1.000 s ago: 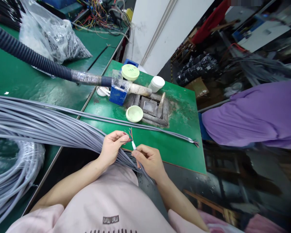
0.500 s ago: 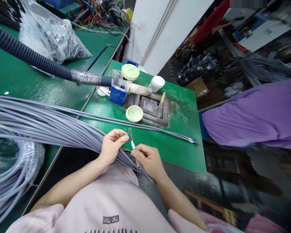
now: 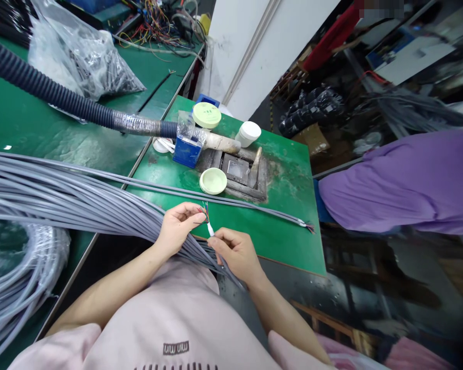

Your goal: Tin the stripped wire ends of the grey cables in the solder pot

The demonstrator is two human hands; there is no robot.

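Observation:
My right hand [image 3: 234, 252] is closed round the end of a grey cable, just below its white sleeve [image 3: 210, 229]. From the sleeve several thin coloured wires [image 3: 206, 211] fan out upward. My left hand [image 3: 179, 226] pinches some of these wires between thumb and fingertips. Under and beside my hands runs a thick bundle of grey cables [image 3: 81, 198]. Two more grey cables [image 3: 231, 202] lie across the green table [image 3: 293, 252], their stripped wire ends [image 3: 310, 226] at the right.
A solder pot [image 3: 237, 169] sits in the table behind a pale green dish [image 3: 213, 181]. Around it are a white tub [image 3: 249, 133], a round green tin [image 3: 207, 115], a blue box [image 3: 187, 150] and a ribbed hose [image 3: 61, 92]. A person in purple [image 3: 389, 180] is at right.
The view has shifted very slightly. My left fingers have moved a little at the coloured wires; my right hand keeps its hold on the cable.

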